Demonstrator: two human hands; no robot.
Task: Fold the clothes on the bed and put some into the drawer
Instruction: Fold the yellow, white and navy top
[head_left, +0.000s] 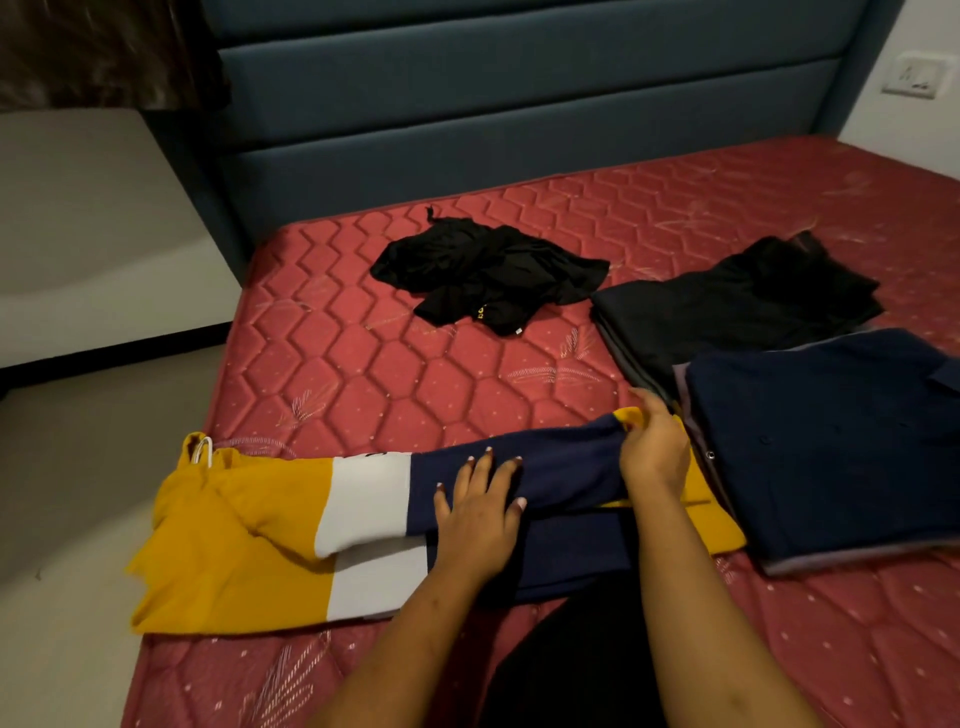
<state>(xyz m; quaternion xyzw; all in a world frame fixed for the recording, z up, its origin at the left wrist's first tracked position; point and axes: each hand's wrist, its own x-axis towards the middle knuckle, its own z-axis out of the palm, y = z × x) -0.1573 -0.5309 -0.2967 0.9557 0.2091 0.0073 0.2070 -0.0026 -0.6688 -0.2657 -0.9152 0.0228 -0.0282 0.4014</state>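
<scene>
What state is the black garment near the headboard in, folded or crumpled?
Crumpled: the black garment lies bunched in an irregular heap with uneven edges.

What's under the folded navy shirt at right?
A grey garment: only its edge shows along the navy shirt's left and front sides. The rest, and anything below, is covered. The stack lies on the red mattress.
</scene>
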